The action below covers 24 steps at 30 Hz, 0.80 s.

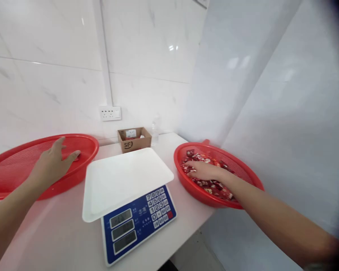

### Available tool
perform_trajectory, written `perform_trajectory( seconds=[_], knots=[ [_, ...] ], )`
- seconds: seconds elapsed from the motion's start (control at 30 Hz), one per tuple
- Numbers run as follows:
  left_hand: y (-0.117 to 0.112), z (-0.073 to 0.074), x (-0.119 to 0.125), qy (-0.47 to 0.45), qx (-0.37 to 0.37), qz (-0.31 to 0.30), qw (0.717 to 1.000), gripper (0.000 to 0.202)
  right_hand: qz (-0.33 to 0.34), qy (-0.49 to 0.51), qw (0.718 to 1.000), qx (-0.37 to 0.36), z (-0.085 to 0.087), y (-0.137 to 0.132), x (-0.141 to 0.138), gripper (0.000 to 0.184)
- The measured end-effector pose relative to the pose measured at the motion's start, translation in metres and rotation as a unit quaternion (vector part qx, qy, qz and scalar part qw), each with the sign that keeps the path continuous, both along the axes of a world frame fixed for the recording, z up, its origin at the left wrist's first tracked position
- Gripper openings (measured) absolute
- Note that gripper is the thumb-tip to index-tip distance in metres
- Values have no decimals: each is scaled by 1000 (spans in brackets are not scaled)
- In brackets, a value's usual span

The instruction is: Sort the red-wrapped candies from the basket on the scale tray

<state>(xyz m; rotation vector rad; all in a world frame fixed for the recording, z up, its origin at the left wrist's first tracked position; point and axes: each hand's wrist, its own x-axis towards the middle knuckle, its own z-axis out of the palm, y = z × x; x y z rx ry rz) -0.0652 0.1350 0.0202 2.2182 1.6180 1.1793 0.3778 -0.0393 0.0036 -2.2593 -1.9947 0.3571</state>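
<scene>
My left hand (55, 162) is held over the red plastic basket (86, 165) on the left, fingers spread and nothing in its grasp. A small pale reddish piece (77, 158) shows inside that basket below my thumb. On the right, my right hand (202, 170) reaches into another red basket (190, 190), its fingers apart against small red wrapped packets (211, 186). No packet is visibly gripped there. Between the baskets stands a digital scale (141, 222) with a bare white pan (127, 177), blue keypad and three displays.
Behind the scale are an open cardboard box (135, 143) with something reddish inside and a clear plastic bottle (155, 131). A wall socket (110, 113) sits above them. The white table (186, 222) ends at the lower right, beside a pale wall panel.
</scene>
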Motion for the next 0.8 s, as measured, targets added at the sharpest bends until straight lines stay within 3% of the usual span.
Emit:
perform_trajectory(
  seconds=[0.07, 0.13, 0.3, 0.43, 0.6, 0.8],
  knots=[
    [-10, -3, 25, 39, -13, 16, 999, 72, 7, 1, 998, -69, -13, 4, 9, 42],
    [-29, -6, 53, 58, -30, -24, 998, 69, 9, 0, 993, -118, -27, 11, 13, 43],
    [-72, -19, 100, 61, -66, -114, 989, 69, -8, -11, 990, -137, -49, 19, 13, 36],
    [-81, -28, 106, 73, -87, -144, 983, 67, -38, -7, 993, -108, -52, 17, 13, 31],
    [-82, -29, 104, 50, -127, -152, 979, 67, -85, 42, 994, -46, -49, 23, 21, 30],
    [-84, -29, 101, -3, -181, -184, 966, 67, -178, 178, 965, 81, -23, 25, 36, 29]
  ],
)
